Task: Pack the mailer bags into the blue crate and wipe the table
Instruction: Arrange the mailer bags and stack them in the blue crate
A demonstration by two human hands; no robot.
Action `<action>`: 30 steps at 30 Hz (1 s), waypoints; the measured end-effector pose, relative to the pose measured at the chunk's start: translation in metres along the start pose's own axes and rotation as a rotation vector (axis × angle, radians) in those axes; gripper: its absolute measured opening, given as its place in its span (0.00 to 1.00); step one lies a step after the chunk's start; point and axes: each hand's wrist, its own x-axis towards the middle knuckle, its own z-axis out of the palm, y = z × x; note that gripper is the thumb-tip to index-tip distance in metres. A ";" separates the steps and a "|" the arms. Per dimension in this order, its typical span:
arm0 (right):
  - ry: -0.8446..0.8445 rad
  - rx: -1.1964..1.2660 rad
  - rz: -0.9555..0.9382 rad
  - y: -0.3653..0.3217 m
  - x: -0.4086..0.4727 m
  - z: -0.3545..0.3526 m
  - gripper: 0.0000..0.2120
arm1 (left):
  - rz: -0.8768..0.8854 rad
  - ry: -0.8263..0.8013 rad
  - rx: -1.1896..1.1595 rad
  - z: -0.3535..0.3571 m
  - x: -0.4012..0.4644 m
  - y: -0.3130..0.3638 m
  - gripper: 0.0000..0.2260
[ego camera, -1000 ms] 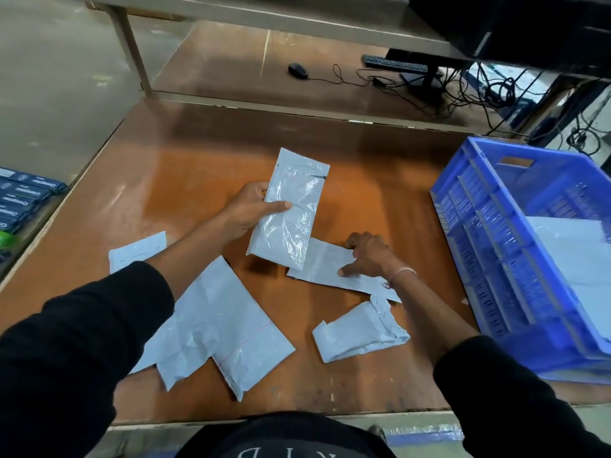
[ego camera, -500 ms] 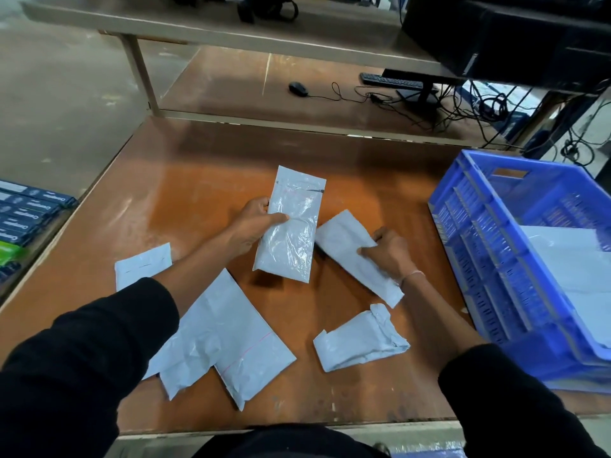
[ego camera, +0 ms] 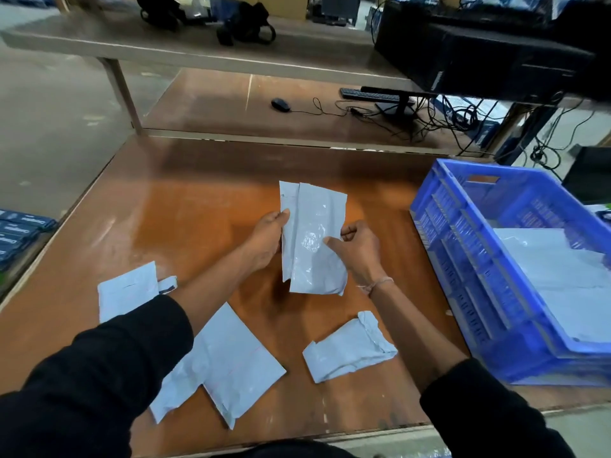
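Note:
Above the middle of the brown table (ego camera: 198, 200) I hold two grey mailer bags (ego camera: 314, 236) stacked together and upright. My left hand (ego camera: 264, 239) grips their left edge with the thumb in front. My right hand (ego camera: 357, 249) pinches their right edge. Three more grey mailers lie flat: a small one (ego camera: 127, 290) at the left, a large crumpled one (ego camera: 224, 361) near the front, a folded one (ego camera: 347, 352) under my right forearm. The blue crate (ego camera: 463, 259) stands at the right with white mailers (ego camera: 555, 276) inside.
A raised shelf (ego camera: 198, 51) spans the back, with a lower table behind holding a mouse (ego camera: 280, 105), a keyboard (ego camera: 373, 94) and tangled cables. A black computer case (ego camera: 479, 57) sits at the upper right. Dark blue boxes (ego camera: 20, 233) lie off the table's left edge.
My right hand lifted the second mailer off the table and brought it against the one in my left hand. Both hands now hold the pair together.

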 end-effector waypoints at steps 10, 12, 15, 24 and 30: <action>0.070 -0.089 -0.152 -0.008 -0.004 -0.011 0.09 | 0.053 -0.117 0.233 -0.009 0.007 0.005 0.20; 0.071 -0.139 -0.157 -0.007 0.000 -0.016 0.11 | 0.081 -0.159 0.280 -0.010 0.004 0.008 0.18; 0.192 -0.316 -0.246 -0.009 0.011 -0.029 0.09 | 0.147 -0.247 0.426 -0.014 0.000 0.014 0.17; -0.056 -0.461 -0.456 -0.030 0.038 -0.081 0.18 | 0.340 -0.492 0.716 0.010 -0.008 0.040 0.12; 0.031 -0.196 -0.372 -0.023 0.059 -0.118 0.12 | 0.313 -0.543 0.559 0.057 -0.011 0.039 0.16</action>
